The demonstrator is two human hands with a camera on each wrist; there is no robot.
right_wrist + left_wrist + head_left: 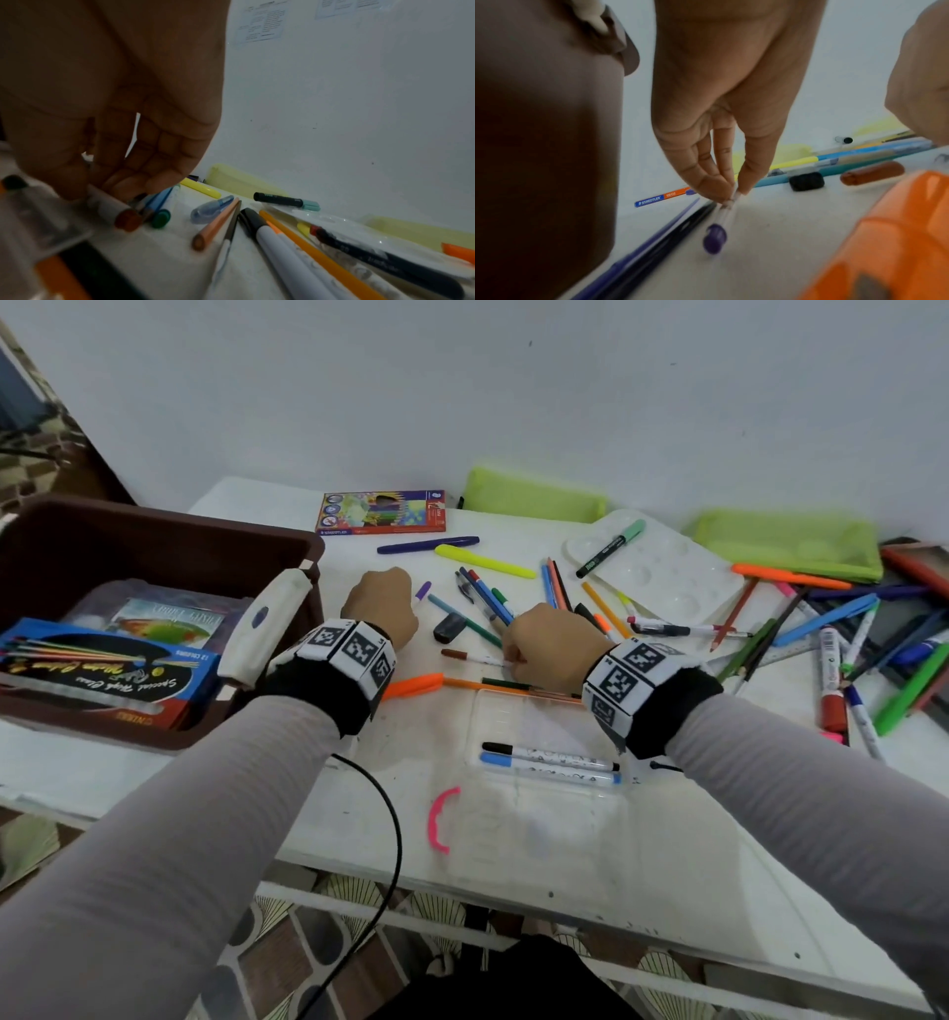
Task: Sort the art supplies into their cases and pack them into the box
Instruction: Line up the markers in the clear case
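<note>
My left hand (382, 603) (731, 194) pinches a white marker with a purple cap (422, 591) (714, 239) between thumb and fingertips, just above the table beside the brown box (154, 541). My right hand (552, 644) (102, 192) pinches a white marker with a brown cap (470, 655) (120, 215) that lies on the table. A clear plastic case (539, 711) lies open in front of me with a black-capped and a blue-capped marker (549, 757) in it. Loose pens, pencils and markers (493, 598) are scattered beyond both hands.
The brown box holds paint and brush packs (102, 660); a white handle (267, 624) rests on its rim. At the back lie a coloured-pencil box (382, 511), two green pouches (534, 495) (791, 541) and a white palette (657, 567). More pens (862, 639) are heaped at the right.
</note>
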